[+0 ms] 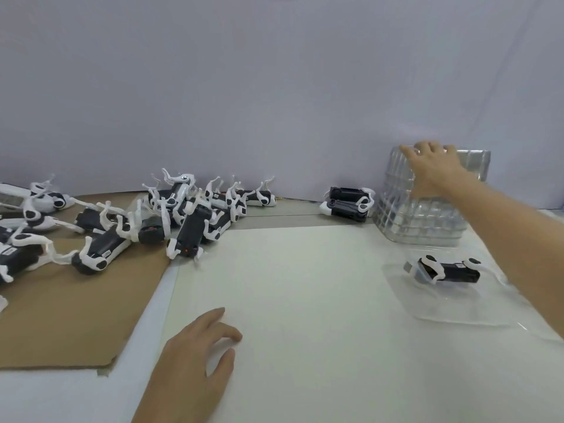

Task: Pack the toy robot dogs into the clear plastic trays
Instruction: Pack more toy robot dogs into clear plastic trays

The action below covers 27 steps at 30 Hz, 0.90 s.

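Several black-and-white toy robot dogs [189, 227] lie in a heap at the left and middle back of the table. Two folded dogs [348, 203] sit by the back wall. One dog [445, 270] lies in a clear plastic tray [451, 309] at the right. Behind it stands a tall stack of clear trays [418, 218]. My right hand [433, 169] rests on top of that stack, its fingers curled over the far top edge. My left hand [195, 358] lies on the white table with relaxed fingers and holds nothing.
A brown cardboard sheet [70, 319] covers the left part of the white table [290, 300]. A pale wall [244, 87] closes off the back right behind the dogs and the stack.
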Available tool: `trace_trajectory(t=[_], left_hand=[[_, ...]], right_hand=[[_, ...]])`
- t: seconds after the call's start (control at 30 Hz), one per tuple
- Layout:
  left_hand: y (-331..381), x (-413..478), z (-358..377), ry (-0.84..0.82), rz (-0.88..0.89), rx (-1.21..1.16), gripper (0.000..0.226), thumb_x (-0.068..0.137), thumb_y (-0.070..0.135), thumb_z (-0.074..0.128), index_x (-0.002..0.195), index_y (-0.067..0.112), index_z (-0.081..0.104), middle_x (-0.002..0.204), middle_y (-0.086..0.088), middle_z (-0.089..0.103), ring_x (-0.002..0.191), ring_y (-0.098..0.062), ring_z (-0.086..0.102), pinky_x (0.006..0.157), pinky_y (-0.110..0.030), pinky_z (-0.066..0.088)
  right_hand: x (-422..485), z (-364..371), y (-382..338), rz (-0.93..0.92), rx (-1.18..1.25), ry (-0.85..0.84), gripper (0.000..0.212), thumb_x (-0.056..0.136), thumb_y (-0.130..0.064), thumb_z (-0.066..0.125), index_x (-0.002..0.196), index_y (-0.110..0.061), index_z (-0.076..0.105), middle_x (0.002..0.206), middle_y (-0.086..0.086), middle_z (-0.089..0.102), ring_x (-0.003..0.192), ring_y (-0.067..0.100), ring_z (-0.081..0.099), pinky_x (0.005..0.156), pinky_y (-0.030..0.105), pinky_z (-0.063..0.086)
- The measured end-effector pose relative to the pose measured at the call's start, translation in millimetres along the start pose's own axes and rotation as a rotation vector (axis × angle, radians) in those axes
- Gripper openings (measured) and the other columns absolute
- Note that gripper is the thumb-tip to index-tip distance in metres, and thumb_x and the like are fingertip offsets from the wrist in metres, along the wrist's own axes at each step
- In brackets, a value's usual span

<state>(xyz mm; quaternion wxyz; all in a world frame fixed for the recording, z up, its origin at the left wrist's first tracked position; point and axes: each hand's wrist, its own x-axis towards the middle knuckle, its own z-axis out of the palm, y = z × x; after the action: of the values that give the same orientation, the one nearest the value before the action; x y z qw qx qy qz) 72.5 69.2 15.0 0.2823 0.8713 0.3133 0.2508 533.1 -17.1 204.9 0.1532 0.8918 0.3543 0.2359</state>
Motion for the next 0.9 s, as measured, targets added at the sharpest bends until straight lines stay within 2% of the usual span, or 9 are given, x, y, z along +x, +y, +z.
trace_trajectory(t=[0.17,0.27,0.4,0.47,0.53,0.6,0.67,0.8,0.9], left_hand=[[7.9,2.2,-7.3,0.011,0.036,-0.043,0.020,0.070,0.024,0.064,0.072,0.043,0.068,0.124,0.010,0.062,0.110,-0.015,0.065,0.086,-0.035,0.046],[8.8,4.1,-8.5,0.051,0.074,-0.033,0.016,0.063,0.026,0.064,0.071,0.040,0.067,0.113,0.001,0.072,0.093,-0.013,0.070,0.078,-0.035,0.053],[6.6,5.1,-8.0,0.042,0.104,0.038,0.020,0.059,0.020,0.068,0.069,0.037,0.071,0.106,-0.001,0.074,0.093,-0.022,0.073,0.070,-0.037,0.056],[6.9,5.9,-8.7,0.050,0.097,0.030,0.012,0.062,0.024,0.067,0.068,0.034,0.070,0.105,-0.001,0.074,0.092,-0.021,0.073,0.067,-0.038,0.057],[8.5,5.7,-9.2,0.025,0.103,0.042,0.013,0.060,0.024,0.068,0.067,0.035,0.069,0.103,-0.001,0.074,0.086,-0.019,0.074,0.064,-0.034,0.056],[5.1,5.6,-8.0,0.013,0.107,0.043,0.021,0.058,0.019,0.069,0.069,0.037,0.069,0.104,0.001,0.073,0.090,-0.016,0.073,0.066,-0.034,0.056],[4.5,4.1,-8.0,0.010,0.045,-0.028,0.019,0.064,0.022,0.066,0.073,0.037,0.071,0.114,0.005,0.069,0.104,-0.015,0.068,0.080,-0.040,0.054],[6.0,1.2,-10.0,-0.019,-0.012,-0.080,0.016,0.072,0.028,0.060,0.078,0.041,0.068,0.121,0.015,0.060,0.113,-0.012,0.062,0.091,-0.035,0.046],[4.2,1.7,-8.3,-0.016,-0.002,-0.069,0.027,0.083,0.020,0.068,0.079,0.047,0.062,0.123,0.022,0.054,0.112,-0.007,0.060,0.090,-0.027,0.040]], right_hand=[[0.5,1.8,10.6,-0.104,-0.187,0.042,0.115,0.061,-0.057,0.080,0.153,-0.024,0.020,0.137,0.012,0.039,0.119,0.030,0.048,0.096,0.044,0.044],[3.7,-0.9,16.7,-0.105,-0.154,0.050,0.116,0.059,-0.059,0.081,0.153,-0.023,0.023,0.137,0.014,0.040,0.118,0.032,0.049,0.096,0.046,0.045],[8.8,-8.6,23.0,-0.014,-0.103,0.135,0.116,0.055,-0.068,0.083,0.147,-0.018,0.034,0.129,0.022,0.045,0.111,0.039,0.053,0.094,0.051,0.045],[9.3,-14.4,23.7,0.047,-0.080,0.196,0.112,0.055,-0.064,0.085,0.143,-0.013,0.040,0.124,0.026,0.046,0.109,0.041,0.052,0.095,0.052,0.042],[8.2,-21.2,17.6,0.064,-0.046,0.279,0.100,0.053,-0.043,0.092,0.136,-0.008,0.048,0.123,0.030,0.045,0.110,0.044,0.049,0.096,0.053,0.037],[3.6,-31.8,4.6,0.032,0.015,0.412,0.080,0.053,-0.025,0.090,0.123,-0.005,0.056,0.122,0.030,0.044,0.111,0.044,0.045,0.096,0.054,0.034],[-5.3,-44.9,-14.5,-0.019,0.110,0.548,0.071,0.054,-0.022,0.087,0.118,-0.009,0.059,0.123,0.028,0.043,0.112,0.043,0.043,0.097,0.053,0.032],[-35.8,-66.7,-74.2,-0.223,0.233,0.713,0.071,0.058,-0.034,0.082,0.125,-0.023,0.060,0.125,0.022,0.046,0.111,0.039,0.046,0.095,0.049,0.034],[-62.3,-63.8,-129.3,-0.408,0.213,0.659,0.079,0.055,-0.037,0.080,0.130,-0.028,0.057,0.123,0.018,0.049,0.105,0.036,0.049,0.090,0.045,0.036]])
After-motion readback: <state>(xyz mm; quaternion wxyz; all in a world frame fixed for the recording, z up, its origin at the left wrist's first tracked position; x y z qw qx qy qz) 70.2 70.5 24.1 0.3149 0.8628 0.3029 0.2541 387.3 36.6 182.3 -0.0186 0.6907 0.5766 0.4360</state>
